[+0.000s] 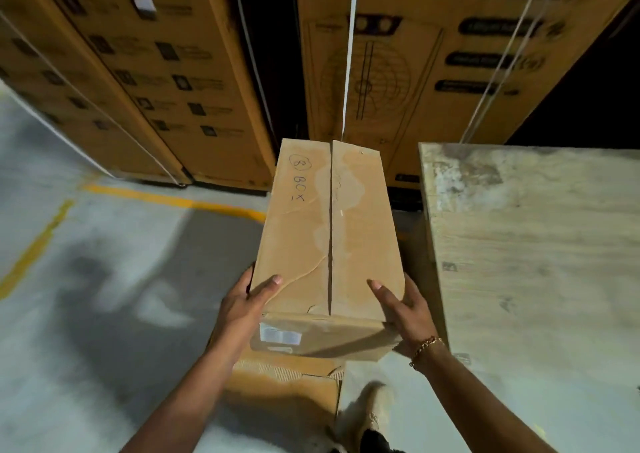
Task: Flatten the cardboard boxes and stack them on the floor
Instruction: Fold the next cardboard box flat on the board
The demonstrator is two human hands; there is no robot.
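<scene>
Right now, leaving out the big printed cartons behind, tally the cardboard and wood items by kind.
Cardboard box, held: 1
Flat cardboard on the floor: 1
Plywood platform: 1
Total: 3

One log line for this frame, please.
phase: holding | left hand: grips box | right hand: grips box | box: unflattened, flaps closed | cardboard: on floor beneath

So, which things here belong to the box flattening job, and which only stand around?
Job: cardboard box, held by left hand and right hand; flat cardboard beneath it.
Just around: tall printed cartons; wooden surface; yellow floor lines.
</scene>
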